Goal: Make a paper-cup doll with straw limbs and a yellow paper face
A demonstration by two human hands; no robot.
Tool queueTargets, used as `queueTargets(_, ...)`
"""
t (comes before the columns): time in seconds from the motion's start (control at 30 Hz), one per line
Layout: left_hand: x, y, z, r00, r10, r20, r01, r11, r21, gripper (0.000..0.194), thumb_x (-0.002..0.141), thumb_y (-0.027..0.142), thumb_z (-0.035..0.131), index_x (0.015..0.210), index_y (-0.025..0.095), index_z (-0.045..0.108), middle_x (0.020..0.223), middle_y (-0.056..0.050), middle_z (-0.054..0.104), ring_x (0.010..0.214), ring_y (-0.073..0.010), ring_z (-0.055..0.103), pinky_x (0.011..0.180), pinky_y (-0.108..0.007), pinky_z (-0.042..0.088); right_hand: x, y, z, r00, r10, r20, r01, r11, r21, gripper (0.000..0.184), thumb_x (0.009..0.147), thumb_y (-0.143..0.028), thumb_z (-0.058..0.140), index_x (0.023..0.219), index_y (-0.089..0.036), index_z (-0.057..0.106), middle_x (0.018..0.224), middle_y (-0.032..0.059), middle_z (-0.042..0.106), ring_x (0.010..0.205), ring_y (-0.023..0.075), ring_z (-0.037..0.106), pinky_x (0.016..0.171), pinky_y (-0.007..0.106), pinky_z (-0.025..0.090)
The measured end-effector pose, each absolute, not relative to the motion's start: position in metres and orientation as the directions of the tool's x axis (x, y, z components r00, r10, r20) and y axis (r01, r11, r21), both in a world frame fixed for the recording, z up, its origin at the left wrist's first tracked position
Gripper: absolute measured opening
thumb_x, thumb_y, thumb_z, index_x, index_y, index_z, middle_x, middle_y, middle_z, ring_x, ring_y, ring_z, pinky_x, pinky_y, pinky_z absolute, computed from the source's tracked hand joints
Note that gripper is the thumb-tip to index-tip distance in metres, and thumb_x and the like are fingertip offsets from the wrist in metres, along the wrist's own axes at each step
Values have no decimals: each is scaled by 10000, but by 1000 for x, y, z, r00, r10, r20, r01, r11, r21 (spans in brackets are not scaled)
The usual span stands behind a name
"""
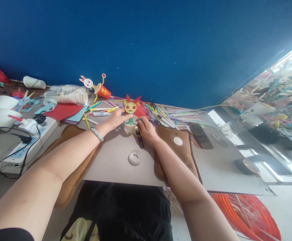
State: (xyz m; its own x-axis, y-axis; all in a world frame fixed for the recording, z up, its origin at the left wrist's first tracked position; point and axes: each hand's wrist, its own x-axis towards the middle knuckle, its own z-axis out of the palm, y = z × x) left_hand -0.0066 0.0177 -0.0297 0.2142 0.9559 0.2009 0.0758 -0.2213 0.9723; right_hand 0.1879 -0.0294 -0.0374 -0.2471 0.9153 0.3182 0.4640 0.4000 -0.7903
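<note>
A white paper cup [130,129] stands upright between my hands on the table. Blue strips rise from the cup, and above them is a round yellow paper face [130,107] with pointed red ears. My left hand [117,119] is closed at the figure's left side, its thumb against the blue part just under the face. At the cup's right rim my right hand [147,129] has its fingers bent in and pinched; the exact grip is partly hidden. Dark-handled scissors [140,140] lie beside the right hand. Nearer to me sits a roll of clear tape [135,157].
Colourful straws [171,115] and red paper [63,112] line the back, near a rabbit figure on a red cup [103,91]. Stacked cups [70,95] and a power strip [35,140] are left. A phone [201,135] lies right; an orange basket [258,214] stands below.
</note>
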Motion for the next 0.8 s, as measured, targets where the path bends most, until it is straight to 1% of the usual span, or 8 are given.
queueTargets(0.2,-6,14,-24,228,961,160,25,-170,985,323,667,407,792,830,141,709,870,-53,722,837,-180,627,830,-322,474,186,-30,-37,-255,911,324,469,410,-783,252,990,-435,380,1000,-237,536,678,-30,541,592,146,500,625,287,433)
queueTargets(0.3,-9,12,-19,240,963,126,12,-133,991,344,603,342,834,842,146,683,855,-26,677,828,-156,603,814,-310,467,186,-30,-38,-256,910,326,461,411,-786,254,993,-441,379,996,-240,535,681,-25,545,604,149,509,619,283,431)
queueTargets(0.4,-17,12,-11,321,946,39,-16,-36,999,433,573,275,853,946,159,667,934,-33,669,877,-154,622,805,-309,487,187,-30,-38,-259,908,329,462,415,-784,256,994,-447,378,991,-243,533,681,-24,547,603,149,507,616,283,427)
queueTargets(0.47,-25,14,-5,371,928,-37,26,29,999,461,574,264,858,983,168,670,973,-50,679,874,-158,642,774,-306,507,187,-31,-38,-259,907,332,467,418,-779,257,994,-448,378,988,-243,533,681,-26,548,600,148,505,622,284,428)
queueTargets(0.53,-35,17,0,391,916,-94,90,63,994,431,584,270,854,970,174,691,977,-64,700,851,-166,661,735,-299,526,187,-31,-38,-262,906,332,469,420,-777,260,995,-448,373,992,-243,533,679,-27,546,599,148,505,625,285,428)
queueTargets(0.6,-44,21,3,392,909,-144,139,97,986,377,581,278,851,912,174,703,915,-62,721,806,-174,679,686,-291,539,187,-30,-38,-263,905,334,473,423,-773,266,997,-451,367,996,-243,533,675,-27,541,601,150,506,625,285,428)
queueTargets(0.67,-51,24,4,396,899,-184,178,122,977,342,556,272,860,836,170,691,791,-47,721,728,-175,687,636,-284,537,187,-30,-38,-261,904,340,478,427,-768,272,999,-454,364,995,-242,534,672,-28,534,602,150,503,625,284,425)
queueTargets(0.8,-53,24,2,419,886,-200,255,97,962,336,540,304,882,710,168,626,651,-38,691,593,-167,664,588,-299,515,188,-29,-39,-270,900,342,482,433,-762,268,1000,-449,364,995,-240,531,676,-32,531,598,145,492,625,282,418)
